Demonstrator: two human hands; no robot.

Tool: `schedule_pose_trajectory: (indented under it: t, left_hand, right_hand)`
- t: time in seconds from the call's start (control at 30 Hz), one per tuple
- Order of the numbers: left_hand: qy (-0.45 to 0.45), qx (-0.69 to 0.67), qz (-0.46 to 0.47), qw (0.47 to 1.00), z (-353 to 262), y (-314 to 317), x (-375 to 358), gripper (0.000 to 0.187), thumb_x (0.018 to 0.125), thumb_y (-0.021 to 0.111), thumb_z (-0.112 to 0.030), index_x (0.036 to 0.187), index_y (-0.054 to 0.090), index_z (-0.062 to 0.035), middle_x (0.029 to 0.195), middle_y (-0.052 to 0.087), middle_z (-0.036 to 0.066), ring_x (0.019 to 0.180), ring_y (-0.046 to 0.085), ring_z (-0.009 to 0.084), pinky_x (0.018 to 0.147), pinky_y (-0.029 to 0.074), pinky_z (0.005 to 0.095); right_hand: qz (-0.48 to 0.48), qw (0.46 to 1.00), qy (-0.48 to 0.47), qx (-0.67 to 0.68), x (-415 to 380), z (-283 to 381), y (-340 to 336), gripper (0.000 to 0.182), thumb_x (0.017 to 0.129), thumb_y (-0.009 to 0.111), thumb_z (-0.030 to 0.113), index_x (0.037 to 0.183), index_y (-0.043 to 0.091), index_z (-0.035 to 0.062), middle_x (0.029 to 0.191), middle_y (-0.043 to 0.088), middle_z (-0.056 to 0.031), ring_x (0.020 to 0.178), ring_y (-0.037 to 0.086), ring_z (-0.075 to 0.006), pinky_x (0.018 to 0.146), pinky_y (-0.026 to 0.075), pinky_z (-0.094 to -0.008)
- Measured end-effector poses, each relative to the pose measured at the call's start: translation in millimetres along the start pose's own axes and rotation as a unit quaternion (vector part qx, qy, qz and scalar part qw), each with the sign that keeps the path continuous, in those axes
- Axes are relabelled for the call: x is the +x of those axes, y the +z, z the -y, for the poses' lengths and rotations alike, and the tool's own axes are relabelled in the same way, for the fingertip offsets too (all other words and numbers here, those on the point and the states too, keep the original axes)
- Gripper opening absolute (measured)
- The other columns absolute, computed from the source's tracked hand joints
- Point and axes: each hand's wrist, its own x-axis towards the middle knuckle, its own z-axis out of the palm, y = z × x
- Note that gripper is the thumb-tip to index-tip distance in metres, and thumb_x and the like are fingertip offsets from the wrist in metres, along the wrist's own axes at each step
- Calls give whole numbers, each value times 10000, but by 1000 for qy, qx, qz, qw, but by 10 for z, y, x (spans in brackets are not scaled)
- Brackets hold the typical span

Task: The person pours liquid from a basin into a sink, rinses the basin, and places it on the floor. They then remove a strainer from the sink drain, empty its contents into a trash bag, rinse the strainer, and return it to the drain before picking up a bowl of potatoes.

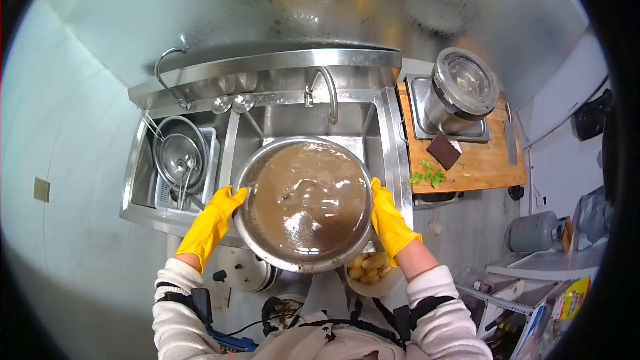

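Observation:
A large round steel basin, filled with murky brown water, is held over the front of the right-hand sink. My left hand, in a yellow rubber glove, grips the basin's left rim. On the opposite rim is my right hand, gloved the same way and closed on the edge. Both hands' undersides are hidden by the basin. Behind it, a curved faucet rises from the sink's back ledge. Whatever lies under the brown water cannot be made out.
The left sink holds strainers and a white basket. Right of the sinks, a wooden board bears a lidded steel pot, a knife and greens. Potatoes in a bowl and a white bucket stand below.

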Motion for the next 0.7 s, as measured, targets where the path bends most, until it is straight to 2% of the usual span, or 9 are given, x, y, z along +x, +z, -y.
schedule_pose_trajectory:
  t: [0.1,0.17,0.2,0.33,0.43,0.5,0.6,0.63,0.7]
  left_hand:
    - [-23,2,12,1000,47,-181,194,520,778,723,-406,989,589,49,842,625,126,732,576,177,627,473,327]
    - [-59,-49,20,997,-29,-270,220,373,825,717,-243,1042,579,27,849,639,85,702,609,172,642,510,318]
    - [-92,-29,28,995,-281,-292,120,386,828,716,-238,1063,573,33,865,645,95,725,621,184,661,516,334]
    - [-168,-25,16,985,-369,-463,190,421,827,716,-257,1087,571,41,893,656,108,746,640,209,660,530,363]
    - [-175,-120,52,976,-514,-538,142,403,819,723,-248,1066,583,38,894,657,107,745,643,221,658,533,365]
    - [-167,-118,42,978,-580,-557,155,398,812,727,-248,1054,590,37,893,658,111,736,646,227,648,537,366]
    - [-195,-75,54,976,-593,-639,253,405,814,720,-268,1055,590,31,876,659,115,723,651,223,625,544,371]
    - [-195,-75,55,976,-600,-646,280,405,814,720,-268,1055,590,31,876,659,115,723,651,223,625,544,371]
    - [-195,-53,65,977,-625,-662,331,467,819,689,-275,1075,555,92,907,648,182,738,656,294,591,539,432]
  right_hand:
    - [2,1000,30,-6,-261,217,216,647,918,431,539,1174,576,-36,1090,634,-200,982,609,-319,823,471,-409]
    - [0,998,42,-36,-241,250,291,610,926,449,522,1182,576,-17,1084,643,-175,954,619,-306,788,494,-421]
    - [21,999,40,-25,-148,152,339,605,927,448,520,1183,576,-13,1092,641,-171,961,617,-307,792,492,-426]
    - [47,997,56,-29,201,-162,589,575,935,450,479,1213,552,-14,1119,629,-173,1000,607,-308,839,478,-421]
    - [68,994,61,-61,285,-222,707,573,937,447,465,1220,543,-24,1152,611,-182,1025,598,-311,859,467,-405]
    - [83,990,60,-93,355,-272,759,571,939,446,455,1225,537,-31,1175,599,-188,1042,592,-313,873,460,-394]
    - [106,973,28,-203,462,-368,829,569,941,443,441,1232,529,-41,1209,582,-197,1068,584,-317,893,449,-378]
    - [120,952,-4,-281,501,-406,842,569,942,442,436,1234,526,-44,1220,576,-200,1077,581,-318,900,445,-373]
    - [146,896,-68,-415,592,-500,866,567,944,440,427,1239,520,-51,1243,564,-206,1094,575,-320,913,437,-362]
